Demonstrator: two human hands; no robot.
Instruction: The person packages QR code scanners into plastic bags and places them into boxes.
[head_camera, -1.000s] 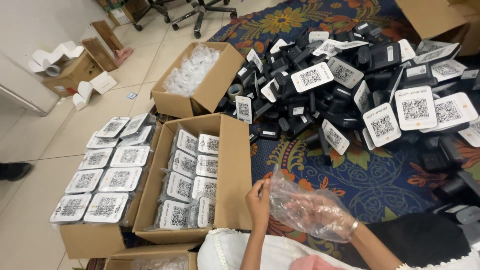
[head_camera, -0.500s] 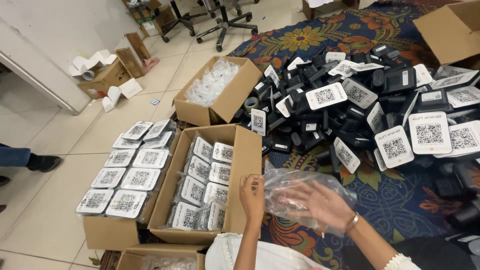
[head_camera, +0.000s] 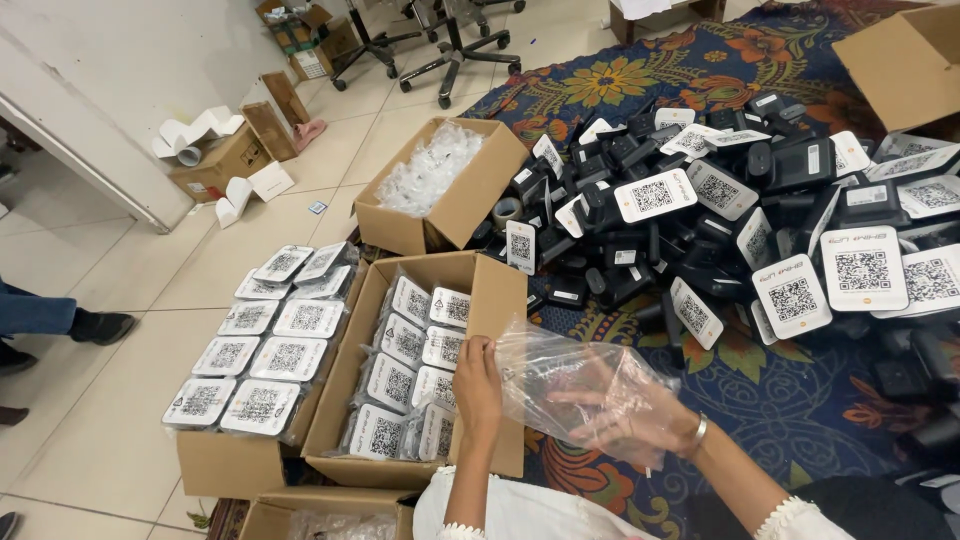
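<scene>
A clear plastic bag (head_camera: 575, 375) is held between both hands over the patterned carpet. My left hand (head_camera: 478, 388) pinches the bag's left edge, beside the right wall of an open cardboard box (head_camera: 500, 300). My right hand (head_camera: 625, 415) is inside the bag, fingers spread, with a bracelet on the wrist. The box holds several bagged black devices with white code cards (head_camera: 415, 365), standing in rows.
A heap of loose black devices with white code cards (head_camera: 760, 210) covers the carpet at right. Another box (head_camera: 215, 465) at left is topped with bagged devices. A box of empty plastic bags (head_camera: 430, 170) stands behind. A person's shoe (head_camera: 100, 325) is at far left.
The view has tilted and shifted, so boxes and heap sit lower. My right hand has slid deeper into the bag, which now is spread wider.
</scene>
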